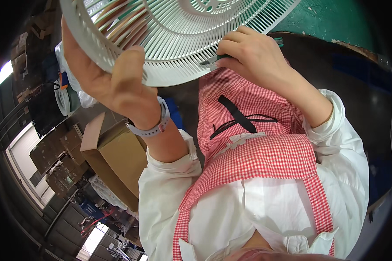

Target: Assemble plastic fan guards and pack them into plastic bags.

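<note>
A round white plastic fan grille with fine radial slats fills the top of the head view, tilted. My left hand is closed around its left rim, the thumb on the near side and the fingers seen through the slats. In my right hand is a small knife, its pointed blade at the grille's near edge. The green end of the knife's handle sticks out behind the hand; the fist hides the rest. Whether the blade touches the rim I cannot tell.
A green worktop with a worn edge lies at the upper right. At the left stand an open cardboard box and stacked cartons. Another white grille and clear plastic bags are beyond my left wrist.
</note>
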Motion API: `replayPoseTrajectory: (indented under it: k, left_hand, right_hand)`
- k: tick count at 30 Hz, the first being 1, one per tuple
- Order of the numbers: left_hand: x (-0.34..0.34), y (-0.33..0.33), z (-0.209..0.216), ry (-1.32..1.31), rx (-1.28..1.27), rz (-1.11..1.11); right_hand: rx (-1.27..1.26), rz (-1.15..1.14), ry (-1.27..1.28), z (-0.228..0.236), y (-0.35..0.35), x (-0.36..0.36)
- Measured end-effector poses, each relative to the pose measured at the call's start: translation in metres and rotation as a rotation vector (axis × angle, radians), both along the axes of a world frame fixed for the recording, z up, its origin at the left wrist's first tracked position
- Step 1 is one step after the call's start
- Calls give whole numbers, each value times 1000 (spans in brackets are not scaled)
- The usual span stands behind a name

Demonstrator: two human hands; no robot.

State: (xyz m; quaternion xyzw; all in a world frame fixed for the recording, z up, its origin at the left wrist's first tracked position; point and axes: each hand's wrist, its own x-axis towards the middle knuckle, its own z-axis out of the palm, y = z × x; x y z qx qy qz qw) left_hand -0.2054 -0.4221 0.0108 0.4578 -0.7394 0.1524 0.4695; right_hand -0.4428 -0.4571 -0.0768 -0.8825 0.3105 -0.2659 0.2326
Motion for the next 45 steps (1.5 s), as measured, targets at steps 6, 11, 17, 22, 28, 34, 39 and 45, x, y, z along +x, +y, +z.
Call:
replayPoseTrajectory:
  k: [6, 11, 17, 22, 28, 34, 39, 45]
  left_hand:
    - [-2, -5, 9, -185, -74, 25]
    - [-9, -11, 19, -338, -136, 47]
    - [-10, -16, 23, -295, -160, 55]
    - [-39, -19, 29, 24, -86, -77]
    - [-34, -20, 27, 45, -20, -15]
    - [-36, -20, 24, 187, -34, 55]
    - [-37, -22, 25, 215, -20, 50]
    - [-44, -19, 26, 247, -6, 56]
  right_hand:
    - [-66, -10, -44, 13, -4, 2]
    - [-92, 8, 9, 22, -6, 1]
    - [-160, -7, 36, 37, -9, 3]
    - [-195, 2, -10, 33, -16, 3]
    - [-127, 64, -131, 39, -22, -7]
    - [-93, 7, 12, 22, -11, -7]
    - [-148, -6, -14, 19, -11, 0]
    - [-179, 107, -38, 25, -21, 0]
